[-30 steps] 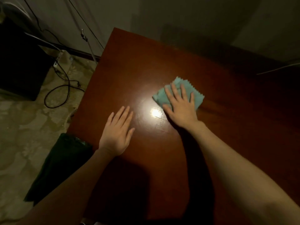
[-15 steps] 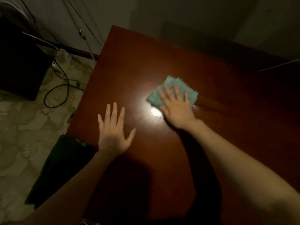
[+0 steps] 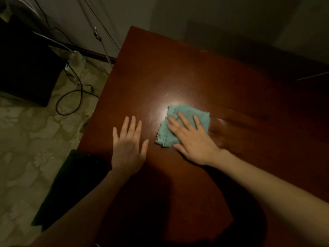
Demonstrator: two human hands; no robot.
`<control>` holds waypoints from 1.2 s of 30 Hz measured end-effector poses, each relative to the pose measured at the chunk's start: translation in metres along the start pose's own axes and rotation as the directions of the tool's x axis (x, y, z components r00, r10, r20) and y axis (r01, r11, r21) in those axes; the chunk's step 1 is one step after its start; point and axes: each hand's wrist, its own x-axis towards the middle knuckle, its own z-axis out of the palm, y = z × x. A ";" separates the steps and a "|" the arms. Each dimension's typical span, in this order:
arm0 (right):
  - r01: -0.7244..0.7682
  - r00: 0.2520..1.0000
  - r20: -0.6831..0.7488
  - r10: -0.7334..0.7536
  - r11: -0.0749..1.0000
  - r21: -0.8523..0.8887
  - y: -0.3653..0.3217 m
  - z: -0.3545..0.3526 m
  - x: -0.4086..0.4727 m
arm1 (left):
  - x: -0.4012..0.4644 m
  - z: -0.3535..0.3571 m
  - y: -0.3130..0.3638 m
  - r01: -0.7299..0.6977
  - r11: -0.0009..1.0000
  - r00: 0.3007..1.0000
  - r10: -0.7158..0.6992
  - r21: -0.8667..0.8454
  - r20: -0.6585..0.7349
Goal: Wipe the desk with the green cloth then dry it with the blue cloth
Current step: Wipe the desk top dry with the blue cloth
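Right hand: we log it flat, fingers straight, pressing the cloth mid-counter.
Left hand: flat, empty, bracing.
Change: cloth swept toward left hand; wiping continues.

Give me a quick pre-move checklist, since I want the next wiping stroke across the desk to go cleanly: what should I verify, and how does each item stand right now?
1. Cloth under the wiping hand: ok, the right hand lies flat on it with straight fingers.
2. Cloth flat on the desk: ok, though it looks folded into layers.
3. Left hand out of the stroke's way: not ok for a leftward stroke; it rests on the desk just left of the cloth.
4. Path toward the far edge: ok, bare wood shows there.
5. Cloth colour matches the step: cannot tell, it looks teal in this dim light.
6. Second cloth at hand: cannot tell, none in view.
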 end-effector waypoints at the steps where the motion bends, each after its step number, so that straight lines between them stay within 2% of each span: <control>1: -0.057 0.998 0.026 0.057 0.998 0.018 0.015 -0.003 0.010 | 0.001 0.000 -0.001 0.022 0.999 1.000 -0.022 -0.031 -0.012; 3: -0.279 0.960 0.009 0.279 0.959 0.052 0.051 -0.013 0.040 | 0.001 0.001 -0.002 0.051 0.994 0.997 -0.056 -0.096 -0.045; 5: -0.468 0.881 -0.022 0.473 0.877 0.108 0.087 -0.024 0.070 | 0.000 0.004 -0.003 0.057 0.994 0.996 -0.064 -0.097 -0.067; 7: -0.588 0.800 -0.022 0.599 0.792 0.164 0.112 -0.032 0.094 | -0.002 0.006 -0.003 0.064 0.994 0.995 -0.070 -0.084 -0.067; 9: -0.644 0.752 -0.024 0.659 0.742 0.184 0.113 -0.033 0.111 | -0.003 0.006 -0.003 0.080 0.994 0.995 -0.085 -0.074 -0.059; 11: -0.585 0.803 -0.037 0.595 0.798 0.145 0.087 -0.032 0.118 | -0.003 0.005 -0.003 0.091 0.994 0.994 -0.093 -0.058 -0.048; 14: -0.242 0.967 -0.065 0.248 0.967 0.085 0.020 -0.017 0.102 | -0.002 0.003 -0.004 0.099 0.993 0.994 -0.101 -0.057 -0.041; 16: 0.002 0.998 -0.064 0.002 0.998 0.061 -0.008 -0.009 0.083 | -0.002 0.003 -0.003 0.112 0.992 0.992 -0.115 -0.064 -0.042; 17: 0.054 0.997 -0.052 -0.051 0.998 0.045 -0.004 -0.009 0.080 | -0.002 0.003 -0.003 0.119 0.990 0.992 -0.122 -0.070 -0.041; 18: 0.055 0.997 -0.047 -0.054 0.998 0.018 0.010 -0.010 0.082 | -0.002 0.003 -0.003 0.125 0.989 0.991 -0.128 -0.076 -0.041; 19: -0.020 0.998 -0.062 0.020 1.000 0.003 0.031 -0.012 0.090 | -0.002 0.004 -0.003 0.127 0.989 0.990 -0.131 -0.080 -0.044; 20: -0.154 0.985 -0.079 0.155 0.988 0.017 0.057 -0.016 0.100 | -0.001 0.004 -0.003 0.127 0.989 0.990 -0.131 -0.080 -0.047; 22: -0.465 0.880 -0.054 0.471 0.880 0.101 0.106 -0.030 0.118 | -0.002 0.005 -0.003 0.127 0.989 0.990 -0.131 -0.078 -0.045; 23: -0.565 0.818 -0.040 0.574 0.815 0.131 0.122 -0.035 0.125 | -0.002 0.005 -0.002 0.126 0.989 0.991 -0.130 -0.074 -0.044; 24: -0.617 0.779 -0.030 0.627 0.773 0.147 0.129 -0.039 0.130 | -0.002 0.005 -0.002 0.124 0.990 0.991 -0.128 -0.070 -0.047; 25: -0.627 0.769 -0.031 0.638 0.764 0.155 0.125 -0.039 0.135 | -0.001 0.005 -0.003 0.122 0.990 0.991 -0.125 -0.065 -0.047; 27: -0.537 0.834 -0.054 0.548 0.832 0.141 0.091 -0.036 0.138 | -0.002 0.004 -0.003 0.120 0.991 0.992 -0.123 -0.062 -0.038; 30: -0.185 0.977 -0.093 0.190 0.981 0.063 0.016 -0.021 0.122 | -0.003 0.004 -0.003 0.123 0.991 0.991 -0.126 -0.059 -0.038; 32: 0.057 0.995 -0.082 -0.054 0.998 0.035 -0.017 -0.012 0.101 | -0.003 0.004 -0.003 0.126 0.990 0.991 -0.128 -0.056 -0.041; 33: 0.112 0.992 -0.061 -0.110 0.993 0.035 -0.015 -0.011 0.095 | -0.003 0.005 -0.002 0.125 0.991 0.991 -0.128 -0.055 -0.043; 34: 0.123 0.991 -0.049 -0.121 0.992 0.029 -0.002 -0.014 0.096 | -0.003 0.005 -0.002 0.123 0.991 0.991 -0.126 -0.057 -0.045; 36: -0.038 0.996 -0.082 0.041 0.999 0.037 0.041 -0.021 0.110 | -0.002 0.004 -0.002 0.122 0.990 0.991 -0.125 -0.067 -0.048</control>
